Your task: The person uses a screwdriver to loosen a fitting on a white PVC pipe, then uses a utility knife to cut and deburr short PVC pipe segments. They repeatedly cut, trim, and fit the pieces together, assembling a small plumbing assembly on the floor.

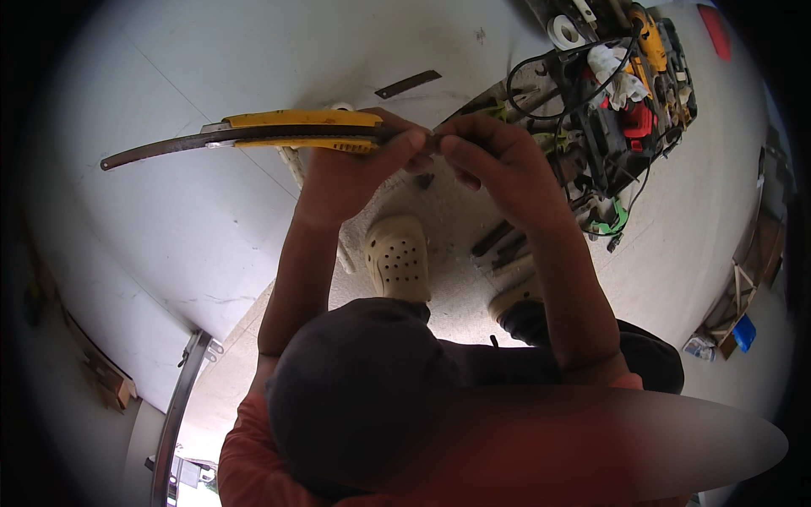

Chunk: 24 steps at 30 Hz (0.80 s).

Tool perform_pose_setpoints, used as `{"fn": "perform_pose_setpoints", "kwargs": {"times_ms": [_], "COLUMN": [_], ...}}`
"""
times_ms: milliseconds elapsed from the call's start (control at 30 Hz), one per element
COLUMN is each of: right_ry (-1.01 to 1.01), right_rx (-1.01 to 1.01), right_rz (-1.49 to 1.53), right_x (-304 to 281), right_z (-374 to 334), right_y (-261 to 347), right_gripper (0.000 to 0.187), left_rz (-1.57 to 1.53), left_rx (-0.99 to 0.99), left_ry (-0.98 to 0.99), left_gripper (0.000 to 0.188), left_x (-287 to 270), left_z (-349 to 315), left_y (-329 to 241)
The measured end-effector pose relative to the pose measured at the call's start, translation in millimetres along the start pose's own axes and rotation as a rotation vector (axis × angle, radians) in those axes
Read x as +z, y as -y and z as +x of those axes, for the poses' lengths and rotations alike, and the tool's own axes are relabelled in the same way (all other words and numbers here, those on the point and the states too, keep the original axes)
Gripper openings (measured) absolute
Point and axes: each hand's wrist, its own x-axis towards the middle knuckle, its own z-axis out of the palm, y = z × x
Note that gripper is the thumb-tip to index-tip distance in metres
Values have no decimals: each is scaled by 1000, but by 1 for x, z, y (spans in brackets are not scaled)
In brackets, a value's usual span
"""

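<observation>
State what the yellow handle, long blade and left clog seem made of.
Yellow handle: probably plastic, going by its solid, bright colour and smooth surface.
Long blade: likely steel, dull and dark, being thin and slender with a hole at its tip.
Left clog: moulded foam or rubber, matte beige with round holes; which one, I can't tell.

Part of the blade [169, 152] is hidden by the left hand [363, 173]; the red shirt [258, 452] is cut off below.

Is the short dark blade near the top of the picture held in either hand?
No: the short dark blade lies on the pale surface, apart from the left hand and the right hand.
</observation>
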Motion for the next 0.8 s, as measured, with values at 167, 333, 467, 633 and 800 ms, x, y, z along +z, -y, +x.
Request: {"fn": "perform_pose_setpoints", "kwargs": {"times_ms": [167, 333, 467, 633, 800], "right_ry": [-28, -173, -183, -165, -192], "right_rx": [3, -56, -32, -37, -55], "right_rz": [-92, -263, -259, -233, -194], "right_x": [2, 10, 9, 9, 13], "right_z": [-1, 0, -2, -4, -4], "right_y": [-4, -21, -31, -34, -35], "right_gripper": [26, 29, 26, 24, 25], "left_rz": [7, -49, -14, -119, -143], "left_rx": [-53, -119, -133, -163, -139], "left_ry": [-4, -65, -50, -74, -68], "left_gripper": [16, 16, 16, 15, 14], "left_x": [-4, 1, 2, 1, -4], "left_z": [0, 3, 4, -1, -1], "left_y": [9, 24, 29, 35, 48]}}
